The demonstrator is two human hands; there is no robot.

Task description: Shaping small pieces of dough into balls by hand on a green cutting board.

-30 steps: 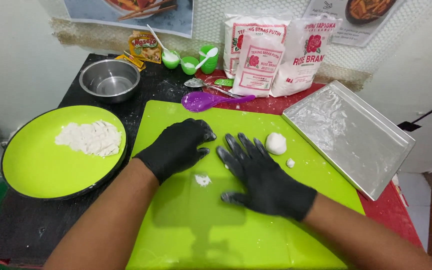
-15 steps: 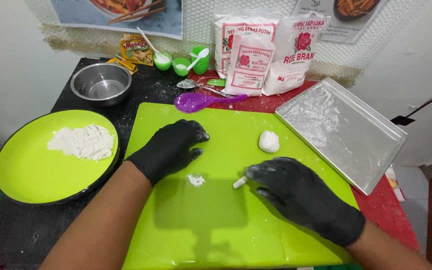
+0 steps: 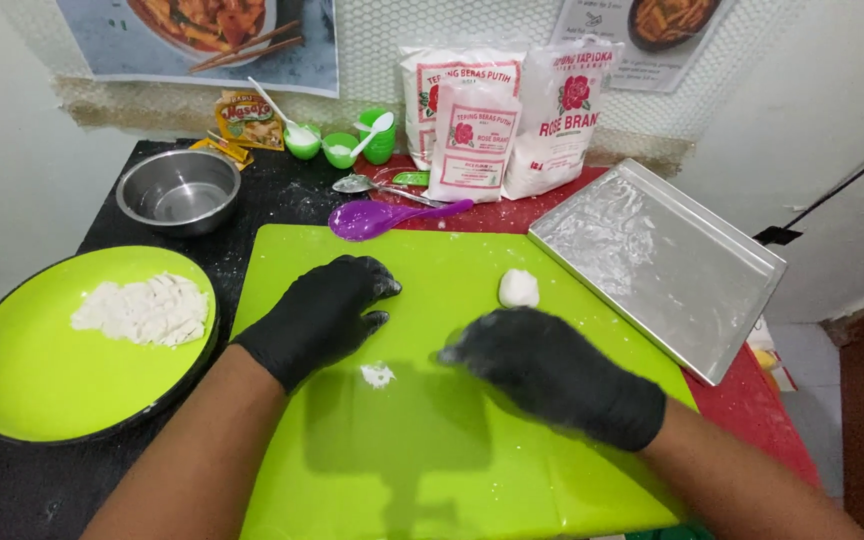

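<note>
My left hand (image 3: pixel 324 312), in a black glove, lies flat on the lime-green cutting mat (image 3: pixel 432 460) with its fingers spread and nothing in it. My right hand (image 3: pixel 544 368), also gloved, is blurred with motion, palm down on the mat to the right. Whether anything lies under it is hidden. A small white dough ball (image 3: pixel 519 288) sits on the mat just beyond the right hand. A tiny white dough scrap (image 3: pixel 377 375) lies between the two hands.
A green plate (image 3: pixel 32 390) at left holds a lump of white dough (image 3: pixel 142 310). Behind it stands a steel bowl (image 3: pixel 179 190). A purple spoon (image 3: pixel 372 218), small green cups (image 3: pixel 337 145) and flour bags (image 3: pixel 507 120) line the back. A floured metal tray (image 3: pixel 652 260) lies at right.
My right hand has drawn back from near the dough ball toward me and slid left over the small dough piece seen at its fingertips. The left hand has stayed put.
</note>
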